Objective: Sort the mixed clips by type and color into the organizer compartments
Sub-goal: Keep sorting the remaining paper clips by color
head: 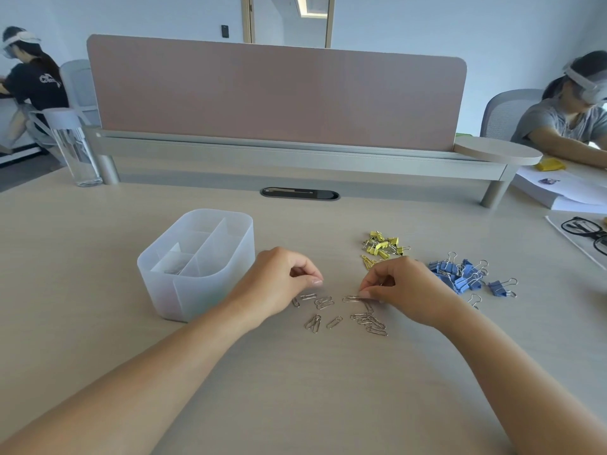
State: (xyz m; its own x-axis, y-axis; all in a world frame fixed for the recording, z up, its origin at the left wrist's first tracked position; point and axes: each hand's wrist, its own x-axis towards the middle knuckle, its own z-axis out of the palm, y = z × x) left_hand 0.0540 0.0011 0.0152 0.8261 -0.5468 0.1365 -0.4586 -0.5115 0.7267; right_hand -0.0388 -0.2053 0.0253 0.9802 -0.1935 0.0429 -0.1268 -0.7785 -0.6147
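Note:
Several silver paper clips [331,311] lie scattered on the desk in front of me. My left hand [279,280] hovers over their left side with curled fingers, thumb and forefinger close together; whether it holds a clip is hidden. My right hand [404,290] pinches a silver paper clip [353,298] at the table surface. A translucent white organizer [197,290] with several compartments stands to the left; one compartment holds small silver items. A pile of yellow binder clips [382,245] and a pile of blue binder clips [460,274] lie to the right.
A clear water bottle [77,152] stands at the back left. A pink divider panel [276,93] closes the desk's far side. Black glasses [588,229] and papers [558,192] lie at the right. Other people sit at the far left and far right.

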